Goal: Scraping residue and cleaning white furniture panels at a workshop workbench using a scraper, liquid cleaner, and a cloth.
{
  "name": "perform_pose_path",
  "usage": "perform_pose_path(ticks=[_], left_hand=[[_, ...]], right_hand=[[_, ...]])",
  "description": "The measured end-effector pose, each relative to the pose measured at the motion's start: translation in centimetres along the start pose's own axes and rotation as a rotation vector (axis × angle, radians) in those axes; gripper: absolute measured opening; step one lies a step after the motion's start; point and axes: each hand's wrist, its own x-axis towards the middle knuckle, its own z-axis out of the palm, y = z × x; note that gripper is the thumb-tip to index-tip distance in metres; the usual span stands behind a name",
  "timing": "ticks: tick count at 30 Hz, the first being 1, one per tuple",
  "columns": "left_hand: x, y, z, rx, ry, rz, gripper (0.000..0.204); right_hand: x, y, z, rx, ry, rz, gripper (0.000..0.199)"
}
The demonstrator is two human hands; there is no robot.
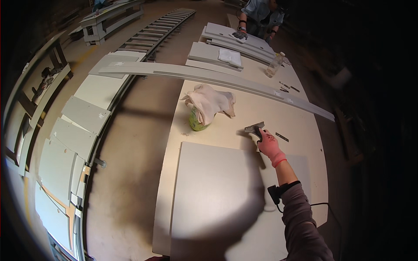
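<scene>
My right hand [269, 145], in a pink glove with a dark palm, is closed around the handle of a wide-bladed scraper [254, 127]. It is over the pale table [174, 126], just beyond a large light-grey panel [213, 187]. To the right of the hand, a small dark flat strip [282, 137] lies on the table. Left of the scraper stands a green can [197, 122] with a pinkish-white cloth [209, 102] draped over its top and beside it. My left hand is out of the picture.
A long grey board [196, 74] lies across the table. Past it are stacked panels [235, 37], a folded white cloth [230, 57] and a clear bottle [274, 65]. A co-worker's gloved hand [239, 34] rests on the stack. More panels [65, 161] line a roller conveyor [156, 30] at left.
</scene>
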Motion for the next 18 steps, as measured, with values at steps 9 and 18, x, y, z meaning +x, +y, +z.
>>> perform_pose_path(ticks=[9,18], left_hand=[[0.8,2.4,6.7,-0.299,0.480,-0.020,0.036],[1.1,3.3,7.7,-0.299,0.453,0.024,0.032]], right_hand=[[9.3,-2.2,3.5,-0.148,0.278,-0.179,0.059],[17.5,-9.4,8.0,0.011,0.437,-0.493,0.052]])
